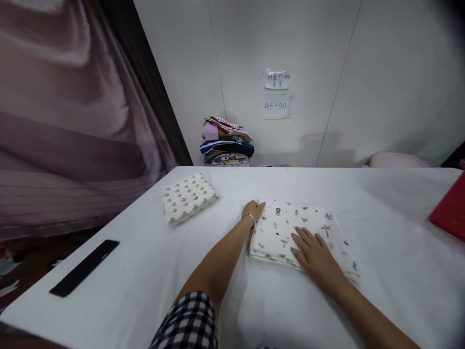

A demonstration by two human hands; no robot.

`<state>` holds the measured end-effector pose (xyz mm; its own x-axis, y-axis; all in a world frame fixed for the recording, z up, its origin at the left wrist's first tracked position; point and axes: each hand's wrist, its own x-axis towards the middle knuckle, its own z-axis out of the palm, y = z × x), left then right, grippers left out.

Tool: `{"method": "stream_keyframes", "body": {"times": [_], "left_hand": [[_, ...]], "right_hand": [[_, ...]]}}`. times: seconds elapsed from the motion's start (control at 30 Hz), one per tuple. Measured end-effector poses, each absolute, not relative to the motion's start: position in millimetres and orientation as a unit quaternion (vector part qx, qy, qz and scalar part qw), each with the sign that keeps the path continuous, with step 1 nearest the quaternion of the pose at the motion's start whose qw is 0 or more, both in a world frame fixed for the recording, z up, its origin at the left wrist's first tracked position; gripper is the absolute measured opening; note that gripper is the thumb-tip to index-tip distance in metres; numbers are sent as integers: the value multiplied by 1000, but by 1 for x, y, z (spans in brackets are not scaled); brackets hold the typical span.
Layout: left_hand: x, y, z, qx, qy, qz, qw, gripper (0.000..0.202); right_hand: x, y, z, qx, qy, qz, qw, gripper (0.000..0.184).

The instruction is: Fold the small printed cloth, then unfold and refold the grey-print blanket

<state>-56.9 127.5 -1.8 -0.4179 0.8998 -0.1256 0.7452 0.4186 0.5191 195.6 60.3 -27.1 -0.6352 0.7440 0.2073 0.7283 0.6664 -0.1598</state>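
Note:
A white cloth (276, 235) printed with small palms and animals lies folded into a layered rectangle on the white table (174, 286). At its far left corner is my left hand (253, 210), with a bracelet on the wrist; its fingers are closed on the cloth's edge, and the fingertips are partly hidden. My right hand (314, 254) rests flat on top of the cloth, fingers stretched out and slightly spread. Farther left lies a second folded white cloth (189, 198) with grey leaf-like prints, apart from both hands.
A black flat strip (85, 267) lies near the table's left edge. Beyond the far edge, a stack of folded fabrics (227, 143) stands against the wall. A red object (452, 208) is at the right edge. A pinkish curtain (72, 126) hangs at left.

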Motion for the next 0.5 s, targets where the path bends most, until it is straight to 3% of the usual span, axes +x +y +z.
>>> {"method": "stream_keyframes", "body": {"times": [0.5], "left_hand": [[-41, 52, -6, 528, 808, 181, 186, 28]], "right_hand": [[196, 59, -27, -412, -901, 36, 132, 52]]}}
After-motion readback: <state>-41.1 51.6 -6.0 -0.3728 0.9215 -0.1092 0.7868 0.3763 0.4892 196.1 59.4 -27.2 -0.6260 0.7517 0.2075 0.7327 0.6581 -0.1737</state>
